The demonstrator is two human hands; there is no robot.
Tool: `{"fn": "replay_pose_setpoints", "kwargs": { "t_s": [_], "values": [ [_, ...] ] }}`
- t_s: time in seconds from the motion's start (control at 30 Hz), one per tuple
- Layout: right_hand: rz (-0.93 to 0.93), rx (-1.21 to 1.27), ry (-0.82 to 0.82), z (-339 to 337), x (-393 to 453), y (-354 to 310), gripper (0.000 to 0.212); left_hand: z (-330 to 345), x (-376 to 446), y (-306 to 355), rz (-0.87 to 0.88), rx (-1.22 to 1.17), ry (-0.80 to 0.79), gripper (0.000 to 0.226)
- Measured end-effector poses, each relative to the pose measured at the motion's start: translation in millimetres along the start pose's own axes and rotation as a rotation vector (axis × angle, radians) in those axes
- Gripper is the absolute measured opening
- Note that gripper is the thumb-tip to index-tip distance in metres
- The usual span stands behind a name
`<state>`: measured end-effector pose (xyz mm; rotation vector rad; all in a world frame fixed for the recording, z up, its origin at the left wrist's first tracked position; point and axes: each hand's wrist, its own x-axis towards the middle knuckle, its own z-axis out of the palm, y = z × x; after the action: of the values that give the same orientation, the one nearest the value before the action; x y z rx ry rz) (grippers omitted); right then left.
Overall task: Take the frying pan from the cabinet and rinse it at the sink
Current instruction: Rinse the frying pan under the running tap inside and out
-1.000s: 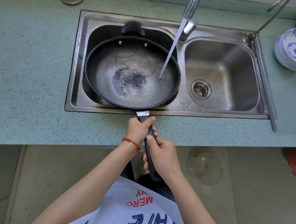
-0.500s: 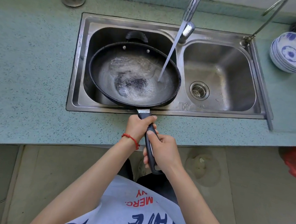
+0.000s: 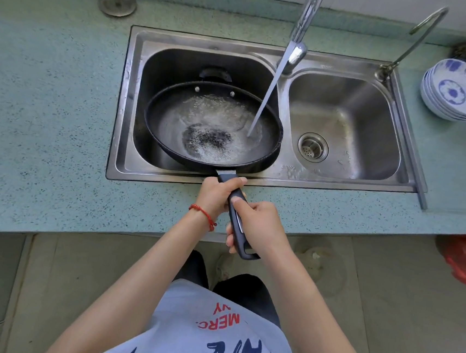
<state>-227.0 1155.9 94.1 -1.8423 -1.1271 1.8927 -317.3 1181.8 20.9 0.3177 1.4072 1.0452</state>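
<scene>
Frying pan (image 3: 213, 129) beyond both hands

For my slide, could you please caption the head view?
Both hands, left hand and right hand, grip the frying pan under running water in the sink.

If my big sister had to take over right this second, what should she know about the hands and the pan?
Left hand: grips the pan handle close to the pan.
Right hand: grips the same handle nearer its end.
Frying pan: held over the left basin of the sink, tipped a little, with water pooling inside.
Faucet: on, its stream hitting the right side of the pan.
Done: pan is out of the cabinet and getting wet.
Left: swirl the water, pour it out, turn off the faucet.
</scene>
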Motion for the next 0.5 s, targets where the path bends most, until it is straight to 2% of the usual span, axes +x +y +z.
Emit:
{"fn": "replay_pose_setpoints", "kwargs": {
  "t_s": [0.1,0.27,0.5],
  "values": [
    [0.027,-0.007,-0.001,1,3,-9,0.027,-2,4,4,-0.015,-0.009,-0.006,0.022],
    [0.063,-0.043,0.011,3,16,-23,0.029,-4,11,10,-0.054,-0.068,-0.004,0.031],
    [0.048,-0.081,0.006,8,34,-24,0.031,-11,22,10,-0.108,-0.061,0.023,0.03]
  ]
}}
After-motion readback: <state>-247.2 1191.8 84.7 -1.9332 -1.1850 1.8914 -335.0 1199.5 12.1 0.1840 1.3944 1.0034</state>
